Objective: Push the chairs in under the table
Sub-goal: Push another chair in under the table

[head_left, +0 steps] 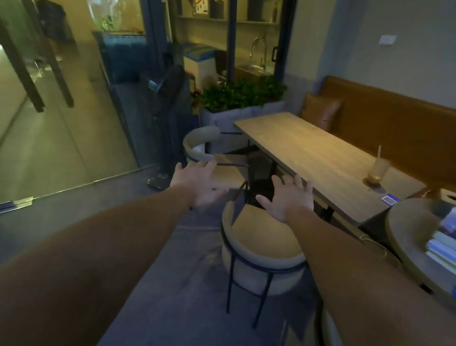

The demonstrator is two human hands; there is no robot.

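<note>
Above the near chair (pixel 263 246), you are extending your left hand (pixel 198 185) and right hand (pixel 287 199), fingers spread and grasping nothing. That chair is standing clear of the table (pixel 318 158), its seat fully exposed; the far chair (pixel 206 154) is sitting partly under the table's far end.

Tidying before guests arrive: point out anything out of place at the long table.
The near chair stands clear of the long table, turned askew, seat fully exposed. The far chair is only partly tucked. Both hands are open, touching neither.
</note>
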